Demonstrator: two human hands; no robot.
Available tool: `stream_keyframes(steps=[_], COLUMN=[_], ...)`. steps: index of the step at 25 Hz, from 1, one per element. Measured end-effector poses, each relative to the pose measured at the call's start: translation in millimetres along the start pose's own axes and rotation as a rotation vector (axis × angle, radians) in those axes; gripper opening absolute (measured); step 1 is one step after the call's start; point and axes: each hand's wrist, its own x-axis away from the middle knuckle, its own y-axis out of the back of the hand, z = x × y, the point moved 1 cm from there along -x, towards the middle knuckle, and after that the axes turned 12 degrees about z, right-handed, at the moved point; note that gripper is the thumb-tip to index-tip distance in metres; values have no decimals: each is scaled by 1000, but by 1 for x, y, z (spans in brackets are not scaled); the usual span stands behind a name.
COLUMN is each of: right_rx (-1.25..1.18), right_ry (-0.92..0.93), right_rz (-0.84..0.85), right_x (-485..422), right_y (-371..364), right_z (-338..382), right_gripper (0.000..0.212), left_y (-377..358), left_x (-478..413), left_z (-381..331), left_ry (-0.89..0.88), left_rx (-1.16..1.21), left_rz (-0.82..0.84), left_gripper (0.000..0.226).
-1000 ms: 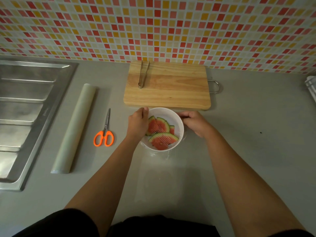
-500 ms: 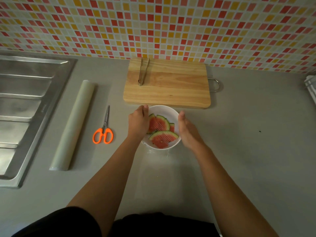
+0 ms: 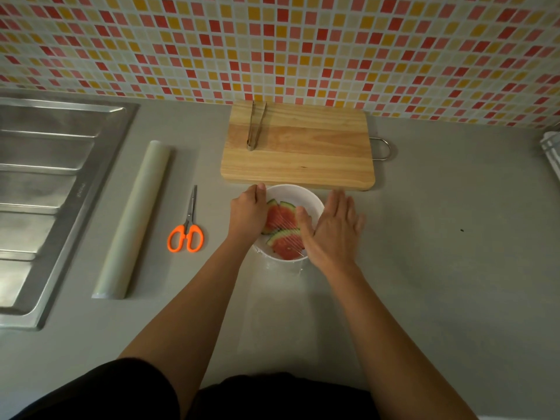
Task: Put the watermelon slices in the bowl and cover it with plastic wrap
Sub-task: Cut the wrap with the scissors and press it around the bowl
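A white bowl (image 3: pixel 298 194) stands on the grey counter just in front of the cutting board, with watermelon slices (image 3: pixel 283 234) inside under a stretched sheet of clear plastic wrap. My left hand (image 3: pixel 248 212) rests against the bowl's left side, fingers curved down over the rim. My right hand (image 3: pixel 331 230) lies flat with straight fingers over the bowl's right rim, thumb on the wrap above the slices. Loose wrap trails onto the counter at the bowl's near edge (image 3: pixel 291 268).
A wooden cutting board (image 3: pixel 303 153) with metal tongs (image 3: pixel 256 125) sits behind the bowl. Orange-handled scissors (image 3: pixel 186 228) and a roll of plastic wrap (image 3: pixel 135 216) lie to the left, a steel sink drainer (image 3: pixel 45 192) beyond them. A white object (image 3: pixel 551 153) is at the right edge.
My right hand left the bowl's right side, where it gripped the rim, rose and now lies flat over the right rim. The left hand has stayed on the left side.
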Motion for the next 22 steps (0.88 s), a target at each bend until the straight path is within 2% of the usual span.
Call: stream_keyframes(steps=[2, 3, 5, 10, 15, 18, 22], right_rx=[-62, -66, -100, -302, -392, -435, -767], right_ry=[260, 322, 333, 172, 77, -98, -259], right_rz=[30, 57, 75, 18, -17, -60, -67], right_x=[-2, -3, -5, -5, -3, 1, -9], right_y=[0, -1, -5, -12, -15, -18, -18], right_z=[5, 6, 6, 5, 3, 4, 8], right_gripper=[93, 91, 91, 86, 82, 81, 94], left_y=[0, 0, -1, -3, -3, -2, -5], left_x=[0, 1, 2, 3, 3, 2, 9], left_z=[1, 2, 1, 1, 1, 3, 4], left_ry=[13, 16, 15, 49, 65, 94, 163], left_rx=[33, 51, 67, 86, 112, 149, 216], left_rz=[-1, 0, 2, -5, -9, 8, -46], left_gripper=[43, 44, 45, 46, 43, 42, 43])
